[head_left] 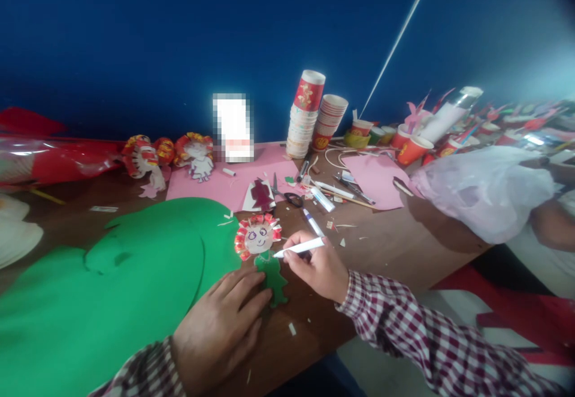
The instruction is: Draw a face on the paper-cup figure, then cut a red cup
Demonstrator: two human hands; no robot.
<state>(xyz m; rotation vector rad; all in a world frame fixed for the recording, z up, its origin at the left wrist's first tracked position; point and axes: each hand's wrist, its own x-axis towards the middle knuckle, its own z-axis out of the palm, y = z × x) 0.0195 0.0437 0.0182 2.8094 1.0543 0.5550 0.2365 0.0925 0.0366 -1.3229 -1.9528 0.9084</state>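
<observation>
Pictured at a brown tabletop (381,244) before a blue wall (135,38), in maroon-and-white checked sleeves (395,313). Holding a white marker (305,245) in the right grip (321,265), with thumb and fingers closed around the barrel and with the tip aimed at the collar of a green-bodied paper figure (275,283). Too small to tell at the tip: touching or just apart. Laid flat on the wood between both grips, in the case of the figure, with a red-and-gold fringe around a pale head bearing drawn eyes and a mouth. Resting palm down at the figure's left side with the left grip (227,313), loosely spread, grasping nothing, touching the green body with the fingertips.

Spread wide to the left: a large green sheet (153,247). Strewn just beyond the figure: a maroon cutout (261,196) on white paper, black-handled scissors (294,199), a purple-ended marker (313,222) and a white tube (324,200). Lying farther back: a pink sheet (215,184), near two fringed figures (197,160) at the left. Stacked tall near the wall: paper cups (306,118), in two columns. Crowded in at the right: red cups (413,149) and a translucent plastic bag (485,187), blurring toward the edge.
</observation>
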